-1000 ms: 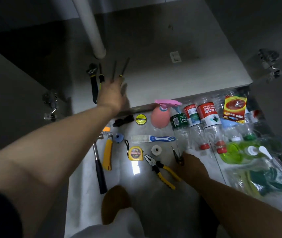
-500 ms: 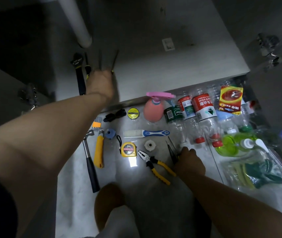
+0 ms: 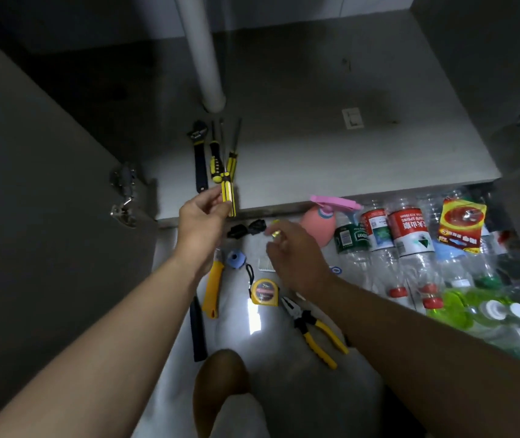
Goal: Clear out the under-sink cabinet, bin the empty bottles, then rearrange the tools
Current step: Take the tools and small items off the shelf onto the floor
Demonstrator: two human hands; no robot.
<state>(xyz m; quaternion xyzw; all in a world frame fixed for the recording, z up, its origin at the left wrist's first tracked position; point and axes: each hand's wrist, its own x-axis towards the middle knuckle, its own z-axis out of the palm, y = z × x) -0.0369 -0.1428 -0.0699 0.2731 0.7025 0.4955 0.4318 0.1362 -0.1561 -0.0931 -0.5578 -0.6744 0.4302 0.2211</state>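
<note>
My left hand (image 3: 203,216) pinches the handle of a yellow screwdriver (image 3: 228,196) at the front edge of the cabinet floor (image 3: 347,153). Beside it on that floor lie a black wrench (image 3: 198,159) and two more screwdrivers (image 3: 216,162). My right hand (image 3: 293,257) is blurred and hovers with curled fingers over the tools on the tiled floor; what it holds is unclear. Yellow-handled pliers (image 3: 315,330), a tape measure (image 3: 263,292), a hammer (image 3: 198,330) and a yellow-handled knife (image 3: 214,289) lie below. Clear plastic bottles (image 3: 410,241) lie in a row to the right.
A white drain pipe (image 3: 204,58) comes down at the cabinet's back left. A pink spray bottle (image 3: 318,219), a red packet (image 3: 461,222) and green bottles (image 3: 473,308) lie right. Open doors with hinges (image 3: 124,197) flank the opening. My knee (image 3: 220,390) is at the bottom.
My left hand has drawn back from the tools in the cabinet to the front edge, pinching a yellow screwdriver. My right hand has risen from the floor by the pliers and moved up and left.
</note>
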